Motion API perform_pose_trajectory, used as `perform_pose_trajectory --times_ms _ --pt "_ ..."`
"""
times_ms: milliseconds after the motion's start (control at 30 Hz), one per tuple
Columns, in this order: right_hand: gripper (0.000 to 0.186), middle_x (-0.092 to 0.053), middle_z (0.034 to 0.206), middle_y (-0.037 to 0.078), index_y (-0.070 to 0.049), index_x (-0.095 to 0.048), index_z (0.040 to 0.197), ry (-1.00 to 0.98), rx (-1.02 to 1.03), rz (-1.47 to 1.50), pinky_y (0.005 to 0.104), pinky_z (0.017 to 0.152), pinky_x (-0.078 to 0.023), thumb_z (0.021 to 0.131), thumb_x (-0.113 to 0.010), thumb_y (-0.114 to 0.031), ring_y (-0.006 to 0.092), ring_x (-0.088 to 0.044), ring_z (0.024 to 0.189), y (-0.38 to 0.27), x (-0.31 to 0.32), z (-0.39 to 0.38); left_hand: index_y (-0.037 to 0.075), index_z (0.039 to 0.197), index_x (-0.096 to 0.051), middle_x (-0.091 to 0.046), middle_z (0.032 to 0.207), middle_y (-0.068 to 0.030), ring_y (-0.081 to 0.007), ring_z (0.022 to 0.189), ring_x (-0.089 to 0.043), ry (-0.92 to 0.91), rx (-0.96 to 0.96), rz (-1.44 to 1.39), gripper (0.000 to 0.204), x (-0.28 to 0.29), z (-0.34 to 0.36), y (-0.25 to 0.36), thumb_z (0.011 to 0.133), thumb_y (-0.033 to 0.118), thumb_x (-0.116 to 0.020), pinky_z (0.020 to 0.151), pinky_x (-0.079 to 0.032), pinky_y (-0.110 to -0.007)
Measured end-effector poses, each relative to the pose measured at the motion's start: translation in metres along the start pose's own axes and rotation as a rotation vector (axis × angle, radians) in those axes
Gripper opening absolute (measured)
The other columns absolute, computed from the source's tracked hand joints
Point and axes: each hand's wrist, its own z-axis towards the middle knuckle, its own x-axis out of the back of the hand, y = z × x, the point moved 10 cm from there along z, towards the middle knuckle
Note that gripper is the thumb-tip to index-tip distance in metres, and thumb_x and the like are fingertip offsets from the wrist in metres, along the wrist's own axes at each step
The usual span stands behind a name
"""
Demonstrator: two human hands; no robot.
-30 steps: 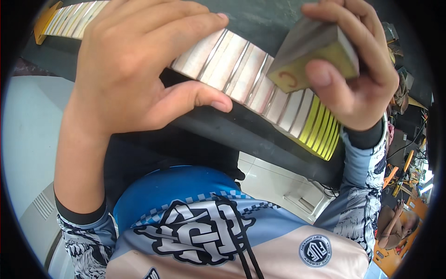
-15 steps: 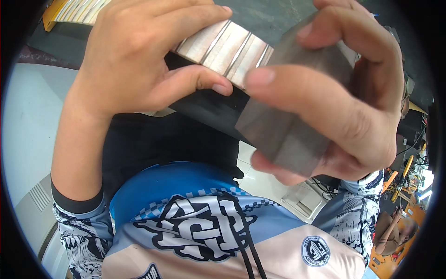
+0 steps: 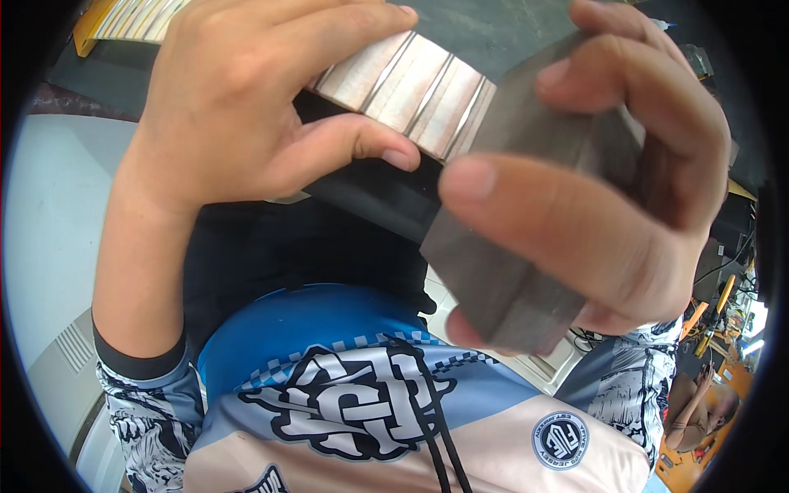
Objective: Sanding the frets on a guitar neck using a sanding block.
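My left hand (image 3: 246, 107) is closed around a pale striped piece (image 3: 411, 90) with whitish and pinkish bands parted by thin dark and silvery lines. Its thumb lies along the near edge, and the fingers lie over the far side. On the right, a grey-brown block (image 3: 501, 246) with flat, angled faces is gripped in my right hand (image 3: 641, 189), thumb across the front and fingertips over the top. The block's left side is against or just in front of the striped piece's right end; whether they touch I cannot tell. Motion blurs the right hand and block slightly.
A dark work surface (image 3: 493, 25) lies beyond my hands. At the far left sits a row of pale striped strips (image 3: 136, 20) with a yellow end piece (image 3: 86, 33). Another person (image 3: 690, 411) is by an orange table (image 3: 727, 378) with tools at the right.
My right hand and the block have moved down and slightly right, baring more of the striped piece's right end. My left hand has barely shifted.
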Motion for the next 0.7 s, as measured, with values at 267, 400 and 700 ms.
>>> perform_pose_trajectory --times_ms 267,400,700 --pt "0.065 -0.059 0.102 0.012 -0.006 -0.072 0.116 0.177 -1.134 0.974 0.0418 0.083 -0.054 0.068 -0.095 -0.044 0.0264 -0.062 0.091 0.05 -0.059 -0.084 -0.001 0.107 -0.075 -0.076 0.096 -0.0138 -0.0264 0.081 -0.072 -0.093 0.008 -0.018 0.07 0.009 0.007 -0.001 0.072 0.058 -0.087 0.072 -0.05 -0.035" --pt "0.06 -0.06 0.106 0.014 -0.005 -0.072 0.113 0.24 -0.982 0.925 0.0426 0.086 -0.053 0.069 -0.094 -0.04 0.0285 -0.062 0.096 0.046 -0.042 -0.067 -0.001 0.106 -0.075 -0.076 0.095 -0.014 -0.0268 0.08 -0.072 0.014 -0.034 0.001 0.069 0.0 0.002 0.002 0.073 0.058 -0.086 0.072 -0.051 -0.036" --pt "0.046 -0.065 0.118 0.018 -0.002 -0.071 0.106 0.404 -0.504 0.77 0.0451 0.095 -0.05 0.072 -0.089 -0.029 0.0348 -0.063 0.109 0.034 0.023 0.003 -0.001 0.106 -0.075 -0.076 0.095 -0.0136 -0.0267 0.08 -0.072 -0.006 -0.047 -0.009 0.068 0.002 -0.003 0.0 0.072 0.056 -0.087 0.072 -0.051 -0.036"
